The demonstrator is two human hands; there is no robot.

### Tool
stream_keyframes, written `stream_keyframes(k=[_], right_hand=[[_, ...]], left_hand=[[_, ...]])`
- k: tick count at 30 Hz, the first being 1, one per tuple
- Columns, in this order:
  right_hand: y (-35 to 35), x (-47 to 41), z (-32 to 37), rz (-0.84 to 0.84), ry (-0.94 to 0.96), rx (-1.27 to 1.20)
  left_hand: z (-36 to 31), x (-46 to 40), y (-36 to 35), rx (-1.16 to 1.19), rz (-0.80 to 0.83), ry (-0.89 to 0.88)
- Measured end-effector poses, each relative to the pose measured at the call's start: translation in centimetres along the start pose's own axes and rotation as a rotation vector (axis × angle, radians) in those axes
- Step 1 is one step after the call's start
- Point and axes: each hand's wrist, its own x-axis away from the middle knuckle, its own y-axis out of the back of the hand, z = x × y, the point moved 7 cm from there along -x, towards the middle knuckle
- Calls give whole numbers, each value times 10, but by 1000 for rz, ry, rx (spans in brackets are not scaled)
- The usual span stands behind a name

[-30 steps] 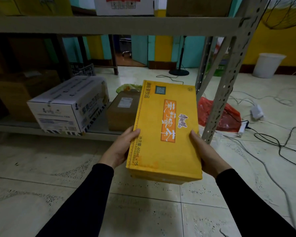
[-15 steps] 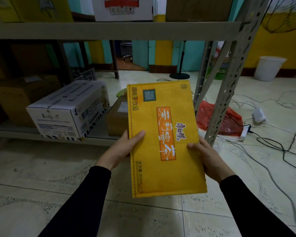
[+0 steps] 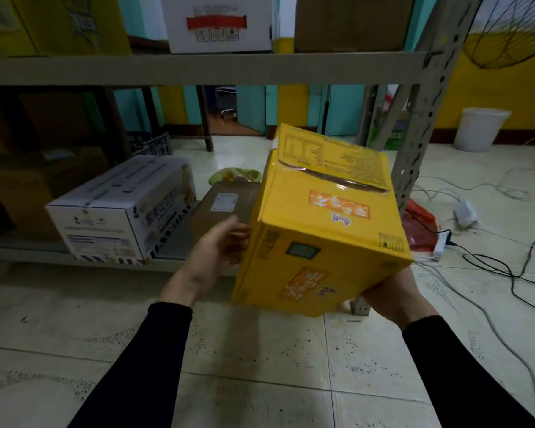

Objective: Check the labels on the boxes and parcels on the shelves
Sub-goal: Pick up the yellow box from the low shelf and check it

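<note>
Held tilted in mid-air in front of a metal shelf (image 3: 198, 71), above a tiled floor (image 3: 260, 381): a yellow box (image 3: 322, 230), one corner pointing down toward the camera, its taped top flap facing up and away. Just behind the box's far right edge, the shelf's perforated upright post (image 3: 414, 143); open floor to the right of it, crossed by loose cables (image 3: 491, 267) and a power strip (image 3: 442, 245). Left hand (image 3: 212, 254) against the box's left face, fingers fairly straight and blurred, thumb on the near side, touching rather than clearly gripping. Right hand (image 3: 393, 299) cupped under the box's lower right edge, palm up, fingers hidden beneath the cardboard; how far they curl cannot be told. Both arms in black sleeves (image 3: 155, 366).

On the lower shelf board, to the left of the held box: a white box (image 3: 121, 208) with blue print and striped edges, and just beside it a brown parcel (image 3: 226, 202) with a small white label on top, partly hidden by the yellow box. Darker brown cartons (image 3: 28, 180) further left in shadow. On the upper board: a white box with a red band (image 3: 218, 23), a brown carton (image 3: 349, 23) to its right, a yellow carton (image 3: 53, 23) to its left. Near the far wall, a white bucket (image 3: 481, 128); by the post, a red bag (image 3: 419, 223) on the floor.
</note>
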Motion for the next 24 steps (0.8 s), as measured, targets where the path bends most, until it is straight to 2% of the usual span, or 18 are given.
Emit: stream_keyframes(k=[1, 3, 6, 10, 13, 18, 24], right_hand=[[2, 2, 0, 6, 18, 56], [-5, 7, -1, 120, 23, 168], [-16, 13, -8, 247, -38, 331], [-3, 7, -10, 121, -157, 245], [-7, 5, -11, 134, -207, 217], [-9, 5, -14, 102, -156, 211], [-6, 3, -19, 107, -154, 213]], left_hand=[[2, 0, 0, 55, -12, 55], [7, 0, -4, 117, 33, 130], [14, 4, -12, 184, 79, 166], [26, 6, -9, 109, 44, 193], [30, 5, -9, 37, 31, 162], [21, 3, -18, -34, 100, 63], [21, 5, -19, -51, 103, 72]])
